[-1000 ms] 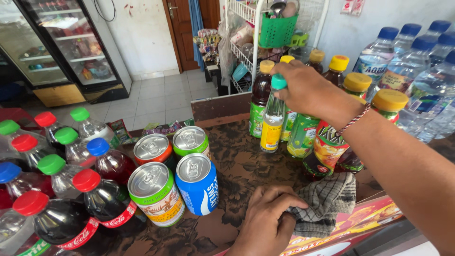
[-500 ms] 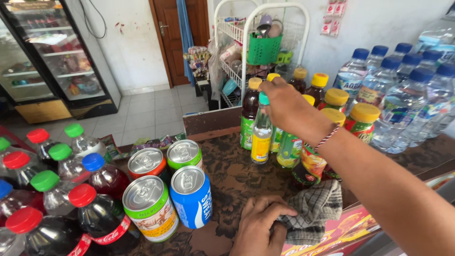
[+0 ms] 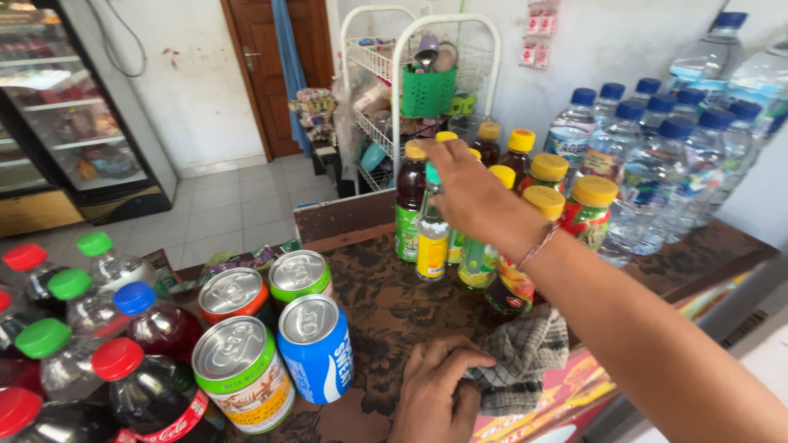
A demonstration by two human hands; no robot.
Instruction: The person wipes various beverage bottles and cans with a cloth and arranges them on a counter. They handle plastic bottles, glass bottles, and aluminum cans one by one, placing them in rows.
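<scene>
Mid-shelving: right hand clasped round green-capped bottle top, mid-counter among drinks. Left hand pressing grey cloth at near edge, grip seemingly loose. Next: steady upright placement.

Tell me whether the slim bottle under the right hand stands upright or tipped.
Upright: the slim bottle stands on its base on the patterned table, green cap up, with the right hand at its top.

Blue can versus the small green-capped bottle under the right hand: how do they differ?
The blue can is squat, opaque metal with a pull-tab top; the small green-capped bottle is slim, clear plastic with a yellow label. The can stands untouched near the left hand; the bottle's cap is gripped by the right hand. Both stand upright on the patterned counter.
</scene>
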